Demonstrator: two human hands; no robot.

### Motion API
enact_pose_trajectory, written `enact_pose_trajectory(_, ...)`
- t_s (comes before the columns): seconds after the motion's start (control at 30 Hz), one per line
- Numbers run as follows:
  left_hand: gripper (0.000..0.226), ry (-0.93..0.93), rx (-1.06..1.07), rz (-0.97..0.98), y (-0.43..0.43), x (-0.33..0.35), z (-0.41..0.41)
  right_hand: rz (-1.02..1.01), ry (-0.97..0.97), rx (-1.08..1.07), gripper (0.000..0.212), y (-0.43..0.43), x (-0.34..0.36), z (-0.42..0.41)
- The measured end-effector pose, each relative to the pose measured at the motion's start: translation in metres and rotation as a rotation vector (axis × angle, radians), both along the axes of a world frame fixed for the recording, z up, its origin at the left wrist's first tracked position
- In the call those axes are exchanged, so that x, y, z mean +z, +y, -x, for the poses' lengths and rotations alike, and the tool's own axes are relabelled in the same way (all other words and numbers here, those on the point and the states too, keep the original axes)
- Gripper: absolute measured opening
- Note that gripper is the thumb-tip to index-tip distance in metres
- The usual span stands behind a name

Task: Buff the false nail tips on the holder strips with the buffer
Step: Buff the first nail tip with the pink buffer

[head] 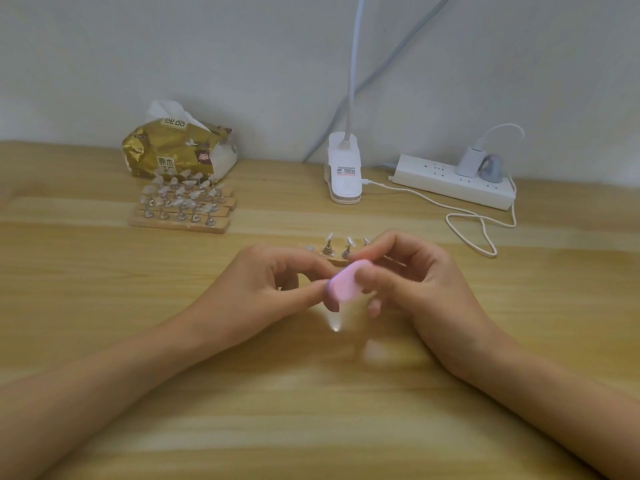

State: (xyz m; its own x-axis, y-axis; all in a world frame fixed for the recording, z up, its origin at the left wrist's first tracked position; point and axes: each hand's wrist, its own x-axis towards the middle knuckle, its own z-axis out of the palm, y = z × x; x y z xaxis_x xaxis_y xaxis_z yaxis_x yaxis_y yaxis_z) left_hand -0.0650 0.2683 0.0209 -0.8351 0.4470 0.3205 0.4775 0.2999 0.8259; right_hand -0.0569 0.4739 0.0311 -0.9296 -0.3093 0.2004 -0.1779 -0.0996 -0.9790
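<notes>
Plainly, a pink buffer (348, 280) is pinched in the right hand (415, 278), just in front of a wooden holder strip (333, 260).
The soft, round-cornered buffer is clamped between thumb and curled fingers. The left hand (273, 282) is curled, thumb and forefinger drawn together at the buffer's end, though what is pinched cannot be told. Clear nail tips (329, 236) are carried on metal pegs (326, 250) on the strip.
</notes>
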Motion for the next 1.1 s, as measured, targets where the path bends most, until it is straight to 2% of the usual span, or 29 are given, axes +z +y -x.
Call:
enact_pose_trajectory(0.07, 0.011, -0.015, -0.01, -0.001, 0.0, 0.0003, 0.0005, 0.026, -0.024, -0.058, 0.013, 0.0025, -0.0005, 0.0015)
enact_pose_trajectory(0.2, 0.012, 0.002, 0.003, 0.007, 0.0001, -0.0002, 0.0001, -0.025, 0.013, 0.017, 0.01, -0.0007, -0.0005, -0.0007)
enact_pose_trajectory(0.3, 0.011, -0.034, -0.025, -0.01, -0.0003, -0.0012, 0.0011, 0.009, -0.023, -0.066, 0.013, 0.0023, -0.0001, 0.0013)
enact_pose_trajectory(0.4, 0.013, -0.042, -0.038, -0.025, -0.0009, -0.0021, 0.0008, -0.04, 0.016, 0.033, 0.014, 0.0001, 0.0004, -0.0003)
enact_pose_trajectory(0.5, 0.012, -0.059, -0.039, -0.026, -0.0014, -0.003, 0.0026, -0.001, -0.001, -0.042, 0.014, 0.0014, -0.0006, 0.0006)
enact_pose_trajectory(0.63, 0.012, -0.033, -0.045, -0.003, -0.0014, -0.0032, 0.0018, -0.044, 0.034, 0.028, 0.012, 0.0001, -0.0001, -0.0005)
enact_pose_trajectory(0.73, 0.01, -0.066, -0.059, -0.025, -0.0017, -0.004, 0.0032, 0.017, 0.001, -0.049, 0.017, 0.0016, -0.0011, 0.0006)
enact_pose_trajectory(0.83, 0.013, -0.075, -0.043, -0.036, -0.0018, -0.0049, 0.0034, -0.047, 0.056, 0.033, 0.014, -0.0009, -0.0009, -0.0013)
enact_pose_trajectory(0.93, 0.011, -0.089, -0.069, -0.038, -0.0019, -0.0046, 0.0032, 0.018, 0.007, -0.054, 0.01, 0.0013, -0.0021, 0.0011)
enact_pose_trajectory(1.1, 0.011, -0.092, -0.06, -0.046, -0.0012, -0.0042, 0.0017, -0.024, 0.047, -0.003, 0.011, 0.0003, -0.0032, 0.0008)
